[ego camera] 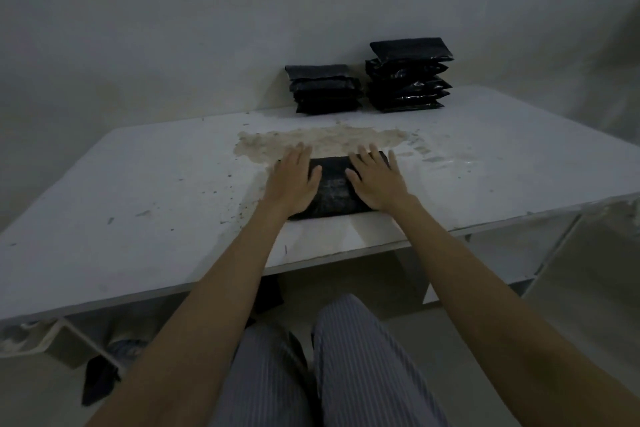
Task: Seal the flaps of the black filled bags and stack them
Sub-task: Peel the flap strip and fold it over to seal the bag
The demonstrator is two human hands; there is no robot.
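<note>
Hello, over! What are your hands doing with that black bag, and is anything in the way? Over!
Left hand and right hand flat, pressing the black bag. Two stacks wait by the wall. Nothing blocks the path.

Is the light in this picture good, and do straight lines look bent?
Head view: dim and grainy, so the black bag under the left hand and right hand shows little detail; faint glare on the taller stack; the wide lens bows the table's edges.

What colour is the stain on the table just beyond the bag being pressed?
Pale sandy brown stain, against the white table; seen in the head view.
</note>
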